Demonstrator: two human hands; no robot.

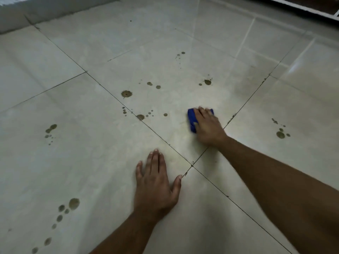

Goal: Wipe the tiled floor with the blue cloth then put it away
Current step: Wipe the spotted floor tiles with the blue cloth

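Note:
A folded blue cloth (192,119) lies on the pale tiled floor (102,136) right of centre. My right hand (208,126) presses down on top of it, fingers spread over the cloth and the thumb curled round its near left edge; most of the cloth is hidden under the hand. My left hand (156,184) rests flat on the floor nearer to me, fingers straight, holding nothing. Brown splash stains dot the tiles: one (126,93) left of the cloth, one (207,82) beyond it, one (280,134) to the right.
A white wall base (12,21) runs along the far left. A dark threshold with a white frame (311,8) crosses the far right corner. More brown drops sit at the near left (74,203) and mid left (51,128). Dark grout lines cross the floor.

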